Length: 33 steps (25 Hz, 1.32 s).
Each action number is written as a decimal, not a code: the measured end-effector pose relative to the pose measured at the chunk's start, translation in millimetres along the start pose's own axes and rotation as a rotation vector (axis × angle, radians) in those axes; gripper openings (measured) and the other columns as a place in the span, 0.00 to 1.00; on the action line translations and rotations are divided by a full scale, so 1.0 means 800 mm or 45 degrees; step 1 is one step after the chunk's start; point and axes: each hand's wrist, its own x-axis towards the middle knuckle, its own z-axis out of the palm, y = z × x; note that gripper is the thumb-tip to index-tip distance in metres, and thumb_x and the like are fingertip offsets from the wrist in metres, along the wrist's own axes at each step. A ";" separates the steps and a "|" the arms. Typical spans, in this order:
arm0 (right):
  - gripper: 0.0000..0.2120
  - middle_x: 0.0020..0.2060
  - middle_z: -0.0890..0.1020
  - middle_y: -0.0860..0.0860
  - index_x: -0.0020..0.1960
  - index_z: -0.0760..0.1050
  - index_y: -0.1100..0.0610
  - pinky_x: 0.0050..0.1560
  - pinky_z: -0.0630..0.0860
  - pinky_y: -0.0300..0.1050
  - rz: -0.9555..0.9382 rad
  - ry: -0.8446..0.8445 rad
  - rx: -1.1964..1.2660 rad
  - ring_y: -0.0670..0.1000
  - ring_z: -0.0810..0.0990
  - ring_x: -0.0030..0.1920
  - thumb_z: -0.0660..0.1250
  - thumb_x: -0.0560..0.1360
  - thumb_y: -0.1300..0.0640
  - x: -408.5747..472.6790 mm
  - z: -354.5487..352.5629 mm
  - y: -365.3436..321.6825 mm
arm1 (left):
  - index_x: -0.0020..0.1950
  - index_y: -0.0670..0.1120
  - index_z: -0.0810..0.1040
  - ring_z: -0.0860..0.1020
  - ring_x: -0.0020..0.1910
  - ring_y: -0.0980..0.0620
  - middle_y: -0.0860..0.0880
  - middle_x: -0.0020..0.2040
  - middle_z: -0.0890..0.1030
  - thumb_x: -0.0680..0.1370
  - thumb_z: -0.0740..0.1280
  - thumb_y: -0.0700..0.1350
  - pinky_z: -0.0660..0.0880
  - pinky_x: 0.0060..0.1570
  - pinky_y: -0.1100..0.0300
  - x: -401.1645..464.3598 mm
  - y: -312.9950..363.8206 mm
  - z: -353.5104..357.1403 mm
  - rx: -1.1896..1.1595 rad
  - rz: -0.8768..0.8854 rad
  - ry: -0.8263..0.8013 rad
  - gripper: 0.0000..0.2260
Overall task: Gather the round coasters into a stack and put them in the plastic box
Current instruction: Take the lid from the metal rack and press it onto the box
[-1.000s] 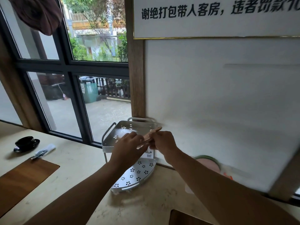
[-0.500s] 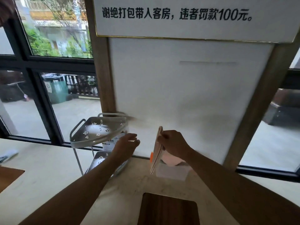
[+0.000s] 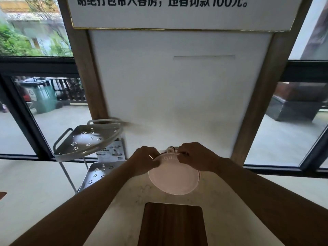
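Now my left hand [image 3: 145, 161] and my right hand [image 3: 194, 157] both pinch the far edge of the pale round coaster [image 3: 174, 178], one hand on each side, so it stays flat and does not tip. It sits low over the light counter [image 3: 44, 189], just past the dark wooden mat [image 3: 171, 226]. I cannot see the plastic box. The white rack [image 3: 85, 141] stands to my left.

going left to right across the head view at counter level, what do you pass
white rack → left hand → round pink lid → right hand
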 end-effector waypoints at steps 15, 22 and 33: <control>0.06 0.35 0.83 0.44 0.47 0.83 0.53 0.37 0.73 0.38 0.217 0.169 0.237 0.42 0.79 0.36 0.72 0.74 0.52 0.039 0.042 0.110 | 0.46 0.50 0.86 0.81 0.42 0.50 0.47 0.43 0.87 0.72 0.73 0.45 0.74 0.45 0.60 0.104 -0.024 0.042 0.128 -0.033 0.262 0.05; 0.06 0.39 0.86 0.48 0.50 0.82 0.53 0.36 0.71 0.37 0.208 0.254 0.162 0.45 0.80 0.37 0.72 0.74 0.53 0.095 0.073 0.179 | 0.49 0.49 0.86 0.82 0.45 0.47 0.48 0.45 0.86 0.74 0.72 0.44 0.76 0.51 0.55 0.184 -0.063 0.079 0.169 -0.019 0.412 0.06; 0.04 0.36 0.71 0.44 0.48 0.81 0.54 0.41 0.65 0.43 0.305 0.147 0.127 0.51 0.75 0.41 0.71 0.74 0.54 0.119 0.190 0.270 | 0.50 0.49 0.85 0.81 0.47 0.48 0.49 0.47 0.86 0.74 0.72 0.44 0.75 0.53 0.53 0.235 -0.149 0.186 0.117 -0.156 0.220 0.06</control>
